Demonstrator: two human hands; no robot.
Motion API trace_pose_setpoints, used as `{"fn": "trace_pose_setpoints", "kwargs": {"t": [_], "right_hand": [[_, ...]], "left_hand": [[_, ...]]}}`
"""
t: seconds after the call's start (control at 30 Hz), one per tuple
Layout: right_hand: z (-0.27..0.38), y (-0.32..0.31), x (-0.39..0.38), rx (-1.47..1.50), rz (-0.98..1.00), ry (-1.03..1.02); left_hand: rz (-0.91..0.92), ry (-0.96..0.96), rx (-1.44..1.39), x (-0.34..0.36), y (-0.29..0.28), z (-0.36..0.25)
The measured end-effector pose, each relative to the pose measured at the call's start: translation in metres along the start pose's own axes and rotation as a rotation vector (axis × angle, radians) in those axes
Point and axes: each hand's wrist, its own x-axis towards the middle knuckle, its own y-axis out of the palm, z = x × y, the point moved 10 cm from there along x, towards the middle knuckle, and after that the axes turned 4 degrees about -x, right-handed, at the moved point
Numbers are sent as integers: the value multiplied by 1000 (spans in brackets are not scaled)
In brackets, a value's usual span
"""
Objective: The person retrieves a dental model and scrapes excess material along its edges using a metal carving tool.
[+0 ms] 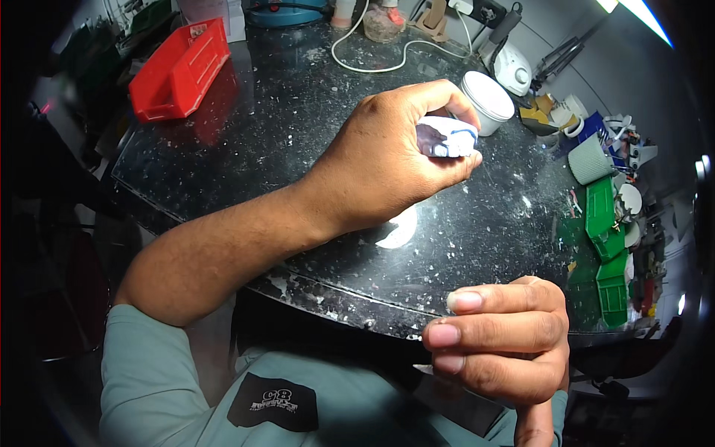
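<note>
My left hand point(380, 153) is raised over the dark table, its thumb and fingers wrapped round a dental cast point(453, 140). The cast is whitish, with tooth shapes along its lower edge and a blue line across its side. Closer to me, past the table's front edge, my right hand point(506, 335) has its fingers curled in. A thin pointed tool point(424, 368) pokes out beside its fingertips; only the greyish tip shows, the rest being hidden by the hand. The two hands are well apart.
On the scuffed black table point(298, 97) stand a red bin point(182, 74) at far left and a white lidded tub point(488, 100) behind the cast. A white cable point(387, 69) curves across the back. Green bins point(612, 287) and a paper roll point(589, 160) line the right side.
</note>
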Motion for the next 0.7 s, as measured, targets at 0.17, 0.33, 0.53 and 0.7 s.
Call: {"fn": "trace_pose_setpoints", "kwargs": {"t": [0.17,0.33,0.53,0.7], "right_hand": [[-2,-1,-1,54,-28,47],[1,2,-2,19,76,36],[-22,5,5,10,163,121],[-80,-28,-12,-166,-89,161]], "left_hand": [[10,-27,-34,-2,1,3],[6,-24,-12,-3,0,3],[16,-187,-68,-3,0,14],[143,-116,-133,0,10,11]]}}
